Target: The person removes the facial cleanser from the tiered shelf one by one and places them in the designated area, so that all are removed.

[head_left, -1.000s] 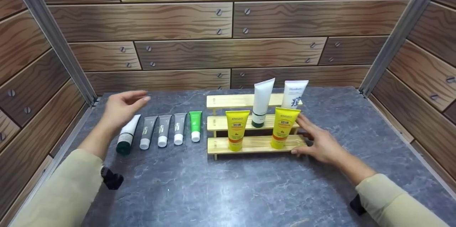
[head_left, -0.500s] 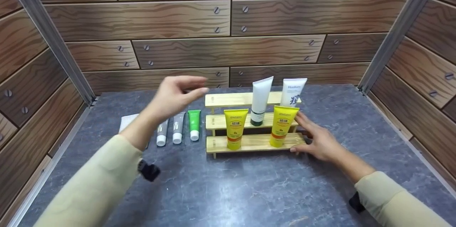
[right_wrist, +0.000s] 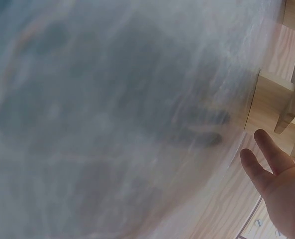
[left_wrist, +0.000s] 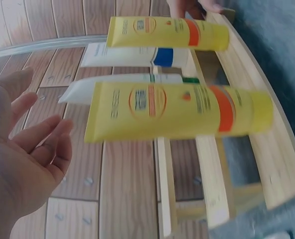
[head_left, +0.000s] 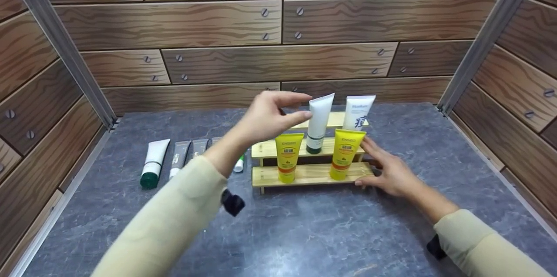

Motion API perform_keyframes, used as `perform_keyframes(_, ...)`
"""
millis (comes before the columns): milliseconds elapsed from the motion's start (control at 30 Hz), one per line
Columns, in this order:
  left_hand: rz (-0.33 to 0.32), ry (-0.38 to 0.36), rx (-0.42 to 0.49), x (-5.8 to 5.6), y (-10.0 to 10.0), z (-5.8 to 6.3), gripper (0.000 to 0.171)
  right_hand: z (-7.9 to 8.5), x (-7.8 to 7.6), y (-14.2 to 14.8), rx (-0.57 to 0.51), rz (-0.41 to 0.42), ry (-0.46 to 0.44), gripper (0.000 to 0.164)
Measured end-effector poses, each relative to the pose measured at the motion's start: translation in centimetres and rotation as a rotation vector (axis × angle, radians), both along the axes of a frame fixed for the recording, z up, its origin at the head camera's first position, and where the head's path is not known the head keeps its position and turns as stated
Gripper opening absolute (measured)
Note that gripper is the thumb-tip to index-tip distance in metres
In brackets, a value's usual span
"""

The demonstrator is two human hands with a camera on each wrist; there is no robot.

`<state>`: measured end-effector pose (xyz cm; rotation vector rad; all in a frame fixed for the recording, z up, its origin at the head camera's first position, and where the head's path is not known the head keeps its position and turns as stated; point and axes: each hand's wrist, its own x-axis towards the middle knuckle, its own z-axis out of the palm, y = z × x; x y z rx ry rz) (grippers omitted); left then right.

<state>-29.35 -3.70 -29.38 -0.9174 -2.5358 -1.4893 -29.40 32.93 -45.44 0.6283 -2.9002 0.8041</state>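
Observation:
My left hand (head_left: 270, 116) is raised behind the left yellow tube (head_left: 288, 157), thumb and fingers spread apart. Its fingertips are right at the upper end of a white tube with a dark green cap (head_left: 320, 116), which stands cap down on the middle step of a three-step wooden rack (head_left: 315, 175). At the rack's right end, my right hand (head_left: 391, 177) grips it, thumb at the front step and fingers behind; two fingers (right_wrist: 271, 149) stretch out free in the right wrist view. A second yellow tube (head_left: 347, 155) stands on the front step, before a white tube with blue lettering (head_left: 359, 109).
Left of the rack, a row of tubes lies on the grey marbled table (head_left: 283, 233): a white one with green cap (head_left: 155, 161), grey ones (head_left: 179, 155), and a green one (head_left: 239, 164) mostly behind my left arm. Wood-patterned walls (head_left: 278, 64) enclose the table.
My left hand has moved right from above the lying tubes, across to the white tube on the rack. The right hand keeps its place at the rack's right end.

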Motion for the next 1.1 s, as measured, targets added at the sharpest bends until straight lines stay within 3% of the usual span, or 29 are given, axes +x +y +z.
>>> perform_keyframes(433,-0.001,-0.101,0.052,-1.7,3.0,-1.5,0.039,0.0,0.1,0.0,-0.002,0.004,0.004,0.114)
perform_keyframes(800,-0.026,-0.133,-0.012,-2.5,3.6,-1.4,0.033,0.1,0.0,0.1,-0.014,-0.002,-0.006,0.114)
perform_keyframes(1100,-0.036,-0.096,-0.121,-2.9,3.8,-1.3,0.032,0.2,0.1,0.0,0.001,0.006,0.007,0.113)
